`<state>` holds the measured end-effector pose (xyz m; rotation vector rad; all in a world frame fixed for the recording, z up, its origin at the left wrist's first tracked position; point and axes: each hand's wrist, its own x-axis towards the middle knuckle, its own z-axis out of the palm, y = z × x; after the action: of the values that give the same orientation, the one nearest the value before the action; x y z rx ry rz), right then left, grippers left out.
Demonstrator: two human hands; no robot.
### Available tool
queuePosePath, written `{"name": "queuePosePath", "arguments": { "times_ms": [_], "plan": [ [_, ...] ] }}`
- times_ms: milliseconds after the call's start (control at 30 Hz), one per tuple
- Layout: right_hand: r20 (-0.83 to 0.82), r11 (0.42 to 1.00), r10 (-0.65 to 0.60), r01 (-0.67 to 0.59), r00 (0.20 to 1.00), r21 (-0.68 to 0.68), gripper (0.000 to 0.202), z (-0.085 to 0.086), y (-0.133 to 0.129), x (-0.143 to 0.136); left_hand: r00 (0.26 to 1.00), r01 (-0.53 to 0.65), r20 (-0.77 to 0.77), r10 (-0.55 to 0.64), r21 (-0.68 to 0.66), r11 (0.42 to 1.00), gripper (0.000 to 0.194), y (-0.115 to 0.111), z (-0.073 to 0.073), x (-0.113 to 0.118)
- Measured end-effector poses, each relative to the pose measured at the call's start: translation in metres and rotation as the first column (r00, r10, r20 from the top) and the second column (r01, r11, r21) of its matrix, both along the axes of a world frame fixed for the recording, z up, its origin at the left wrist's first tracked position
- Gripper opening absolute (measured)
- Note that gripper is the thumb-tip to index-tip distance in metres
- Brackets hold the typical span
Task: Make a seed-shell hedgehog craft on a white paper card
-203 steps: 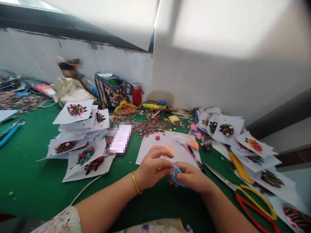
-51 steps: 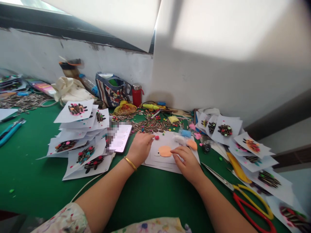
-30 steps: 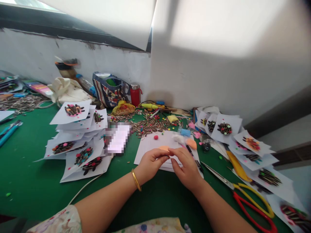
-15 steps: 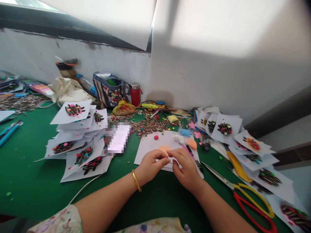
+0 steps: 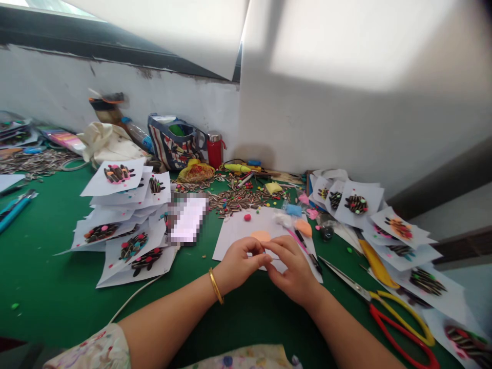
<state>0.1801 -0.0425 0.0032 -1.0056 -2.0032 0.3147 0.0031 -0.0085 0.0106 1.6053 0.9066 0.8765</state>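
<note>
- In the head view, the left hand (image 5: 242, 259) and the right hand (image 5: 292, 264) met at the near side of the white paper (image 5: 226, 241), fingers bent and tips touching; whether a small bit was pinched there could not be told, since the fingers hid the gap.
- The tips were probably brought so close because fine handling called for both hands.
- The orange piece (image 5: 261, 236) lay on the paper just beyond the fingertips, its near edge partly covered by them, perhaps kept there to stay within easy reach.
- Farther from the hands sat a red ball (image 5: 247, 218); ahead of the right hand, a white lump (image 5: 282, 220), an orange lump (image 5: 303, 228) and a blue lump (image 5: 294, 210) were grouped, likely for quick picking.
- To the right of the right hand lay the scissors (image 5: 367, 293), blades pointing away and handles towards the person, seemingly convenient to grab.
- Well to the left of the left hand, decorated cards (image 5: 134, 246) overlapped in a staggered pile, perhaps to spare their raised pieces.
- Between that pile and the left hand lay a phone (image 5: 190, 218), its screen pixelated past reading.
- Beyond the hands, neither the red flask (image 5: 215, 151) nor the patterned bag (image 5: 175, 146) showed a legible brand.
</note>
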Motion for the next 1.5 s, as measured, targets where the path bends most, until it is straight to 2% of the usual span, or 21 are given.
{"name": "queuePosePath", "arguments": {
  "times_ms": [233,400,633,800,1000,1233,1400,1500],
  "plan": [
    [-0.015,0.996,-0.034,0.036,0.999,0.087,0.028,0.0033,-0.0006,0.0018,0.996,0.085,-0.016,-0.085,0.016,0.996,0.027,-0.0012,-0.0003,-0.0003],
    [-0.033,0.994,-0.053,0.056,0.998,0.092,0.020,0.0062,-0.0018,0.0021,0.995,0.093,0.022,-0.093,-0.008,0.996,0.027,-0.0012,-0.0016,0.0000],
    [-0.004,0.994,-0.051,0.051,0.999,0.097,0.039,0.0034,-0.0006,0.0012,0.988,0.073,0.145,-0.051,-0.150,0.986,0.028,0.0006,-0.0019,-0.0007],
    [-0.018,0.993,-0.049,0.050,0.999,0.103,0.048,0.0017,-0.0007,0.0014,0.994,0.039,0.103,-0.029,-0.088,0.995,0.033,0.0012,-0.0019,-0.0023],
    [-0.013,0.995,-0.072,0.072,0.997,0.076,0.048,0.0035,-0.0006,0.0023,0.990,0.012,0.144,-0.002,-0.070,0.997,0.021,-0.0005,-0.0030,0.0017],
    [-0.010,0.993,-0.069,0.069,0.998,0.094,0.055,0.0051,-0.0012,0.0028,0.996,0.015,0.083,-0.008,-0.087,0.996,0.022,0.0001,-0.0035,0.0001],
    [-0.013,0.994,-0.065,0.066,0.998,0.087,0.055,0.0029,-0.0016,0.0034,0.993,0.007,0.117,0.000,-0.058,0.998,0.022,0.0008,-0.0029,0.0001],
    [-0.012,0.994,-0.072,0.073,0.997,0.082,0.054,0.0038,-0.0015,0.0034,0.997,0.035,0.068,-0.031,-0.049,0.998,0.025,0.0010,-0.0022,-0.0007]
  ]
}}
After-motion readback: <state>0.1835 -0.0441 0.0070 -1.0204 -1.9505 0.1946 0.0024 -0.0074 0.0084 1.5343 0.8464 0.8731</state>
